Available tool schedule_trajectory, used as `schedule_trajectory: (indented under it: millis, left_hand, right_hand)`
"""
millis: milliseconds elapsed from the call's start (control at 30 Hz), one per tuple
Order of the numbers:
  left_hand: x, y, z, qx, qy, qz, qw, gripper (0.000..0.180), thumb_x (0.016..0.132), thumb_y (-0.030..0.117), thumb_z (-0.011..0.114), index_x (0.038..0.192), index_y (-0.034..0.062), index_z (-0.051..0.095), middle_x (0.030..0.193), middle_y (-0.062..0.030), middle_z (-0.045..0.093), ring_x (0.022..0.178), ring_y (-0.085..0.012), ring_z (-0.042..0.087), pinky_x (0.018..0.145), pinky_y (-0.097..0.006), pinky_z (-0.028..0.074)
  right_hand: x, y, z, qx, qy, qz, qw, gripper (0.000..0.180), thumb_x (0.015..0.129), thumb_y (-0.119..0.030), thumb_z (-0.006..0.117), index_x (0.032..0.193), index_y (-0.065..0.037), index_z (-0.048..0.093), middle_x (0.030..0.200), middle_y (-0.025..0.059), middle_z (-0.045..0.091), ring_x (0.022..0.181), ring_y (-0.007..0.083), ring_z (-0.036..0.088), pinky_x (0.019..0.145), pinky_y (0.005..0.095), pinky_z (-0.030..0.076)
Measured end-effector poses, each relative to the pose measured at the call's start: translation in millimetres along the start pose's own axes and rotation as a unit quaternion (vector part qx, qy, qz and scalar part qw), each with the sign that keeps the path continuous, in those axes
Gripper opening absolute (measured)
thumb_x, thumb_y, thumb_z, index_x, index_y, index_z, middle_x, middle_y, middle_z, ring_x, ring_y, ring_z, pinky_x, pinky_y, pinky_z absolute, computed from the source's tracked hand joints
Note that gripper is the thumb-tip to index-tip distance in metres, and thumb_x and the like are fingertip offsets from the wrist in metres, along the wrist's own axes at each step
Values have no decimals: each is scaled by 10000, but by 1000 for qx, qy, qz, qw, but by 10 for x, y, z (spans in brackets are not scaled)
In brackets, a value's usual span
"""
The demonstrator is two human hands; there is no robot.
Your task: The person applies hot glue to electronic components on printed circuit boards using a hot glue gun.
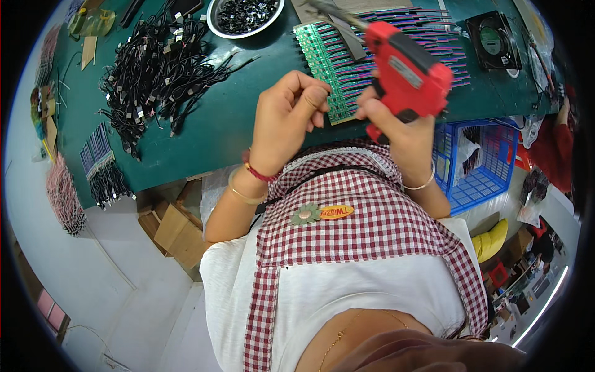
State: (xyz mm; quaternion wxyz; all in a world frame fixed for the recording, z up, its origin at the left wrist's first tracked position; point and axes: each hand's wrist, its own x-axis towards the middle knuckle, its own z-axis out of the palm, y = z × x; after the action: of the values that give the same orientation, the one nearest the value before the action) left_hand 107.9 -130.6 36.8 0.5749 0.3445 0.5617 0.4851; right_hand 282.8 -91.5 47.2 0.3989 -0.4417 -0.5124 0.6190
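Note:
My right hand (400,127) is wrapped round a red and black pistol-shaped tool (409,71) with a long metal nose. The nose is blurred and points up and left, over a panel of green circuit boards (334,102). Rows of dark and pink wires (427,40) run rightward from the panel. Across the panel's upper part lies a grey bar (348,38). My left hand (288,115) is closed in a pinch at the panel's near left edge. Whatever its fingers hold is hidden.
On the green table (204,142), a heap of black cables (161,80) lies left. A white bowl (212,22) of small black parts stands behind. A black fan (493,42) sits at right; wire bundles (105,164) hang over the left edge. A blue crate (480,186) stands below right.

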Motion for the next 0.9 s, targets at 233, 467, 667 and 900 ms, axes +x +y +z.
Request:
schedule_trajectory:
  millis: [233, 467, 667, 900]
  left_hand:
    - [-230, -92, 207, 183, 31, 205, 961, 87, 854, 55, 570, 852, -32, 576, 739, -58, 596, 584, -90, 572, 509, -200, 447]
    - [-194, 78, 57, 243, -96, 88, 961, 67, 810, 39, 574, 815, -27, 566, 670, -51, 607, 558, -79, 564, 502, -200, 449]
    - [122, -64, -239, 38, -152, -170, 973, 101, 813, 103, 565, 773, 12, 554, 633, -20, 570, 479, -39, 485, 424, -165, 353]
    - [429, -271, -344, 50, -155, -193, 968, 121, 804, 120, 576, 732, 25, 555, 627, -16, 570, 469, -38, 486, 414, -163, 350]
  right_hand:
    - [-119, 30, 100, -9, -17, 30, 999, 156, 756, -33, 677, 889, -18, 597, 790, 9, 619, 699, 68, 580, 633, 222, 468]
    - [-239, 269, 22, -119, -36, -11, 992, 223, 750, -50, 700, 933, -13, 576, 835, 18, 624, 730, 76, 592, 652, 218, 470]
    - [-248, 213, -137, -106, -21, -17, 994, 224, 829, -35, 589, 1032, 39, 530, 725, 42, 553, 641, 109, 540, 579, 241, 441]
    - [-520, 368, -669, -40, -37, -3, 999, 414, 871, -201, 558, 1161, 76, 457, 635, 54, 496, 525, 95, 438, 500, 227, 365]
